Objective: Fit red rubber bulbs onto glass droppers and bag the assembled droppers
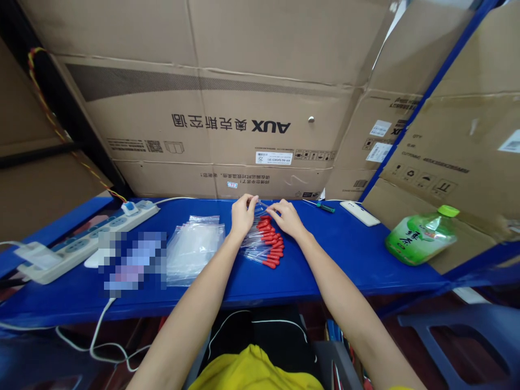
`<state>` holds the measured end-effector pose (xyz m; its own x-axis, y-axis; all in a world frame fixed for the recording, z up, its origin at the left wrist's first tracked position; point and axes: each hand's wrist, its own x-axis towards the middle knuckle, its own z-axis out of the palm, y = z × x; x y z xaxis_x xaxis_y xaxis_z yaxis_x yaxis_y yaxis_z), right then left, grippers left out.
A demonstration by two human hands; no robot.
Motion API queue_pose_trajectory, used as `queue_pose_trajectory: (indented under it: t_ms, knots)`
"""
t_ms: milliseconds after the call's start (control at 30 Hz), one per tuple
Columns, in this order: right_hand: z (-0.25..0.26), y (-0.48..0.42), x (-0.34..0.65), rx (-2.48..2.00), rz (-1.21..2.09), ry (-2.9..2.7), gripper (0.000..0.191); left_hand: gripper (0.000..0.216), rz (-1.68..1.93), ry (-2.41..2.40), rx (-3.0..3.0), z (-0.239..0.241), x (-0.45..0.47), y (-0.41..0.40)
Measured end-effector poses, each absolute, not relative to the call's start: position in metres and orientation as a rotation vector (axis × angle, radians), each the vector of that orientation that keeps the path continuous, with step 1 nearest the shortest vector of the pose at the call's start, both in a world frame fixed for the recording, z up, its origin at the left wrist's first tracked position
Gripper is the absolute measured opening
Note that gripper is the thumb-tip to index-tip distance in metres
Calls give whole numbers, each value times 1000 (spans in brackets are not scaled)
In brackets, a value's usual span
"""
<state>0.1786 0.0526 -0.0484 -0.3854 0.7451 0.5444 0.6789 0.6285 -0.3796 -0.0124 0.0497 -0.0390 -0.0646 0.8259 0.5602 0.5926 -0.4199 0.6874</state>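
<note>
Several glass droppers (273, 250) with red rubber bulbs lie in a fanned pile on the blue table (345, 260), their bulbs toward the right. My left hand (242, 218) is closed in a pinch above the pile's far left side. Facing it, my right hand (286, 218) pinches too, over the far right side. A thin clear dropper tube (262, 204) spans the gap between my fingertips; its ends are hidden by the fingers. Left of my left forearm lies a stack of clear zip bags (195, 250).
A power strip (93, 235) with cables and a blurred-out phone (136, 262) occupy the left side. Behind stands a cardboard wall (227, 146). A green screwdriver (325, 207), a white power bank (359, 213) and a green-labelled bottle (420, 238) lie to the right.
</note>
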Motion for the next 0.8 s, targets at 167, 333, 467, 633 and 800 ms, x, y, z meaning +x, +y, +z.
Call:
queue_pose_trajectory:
  t_ms: [167,333,467,633,800]
  knots:
    - [-49,54,179,-1119,115,-2089,18,33,1429,1605,1991,-41,-11,48]
    - [-50,56,183,-1092,154,-2024,13,27,1299,1628,2242,-42,-12,42]
    - [-49,54,182,-1115,120,-2101,13,28,1118,1391,2468,-40,-6,37]
    - [-45,55,185,-1181,84,-2109,13,32,981,1437,2501,-39,0,32]
    - [-43,65,214,-1397,53,-1922,21,29,934,1561,2483,-40,-3,33]
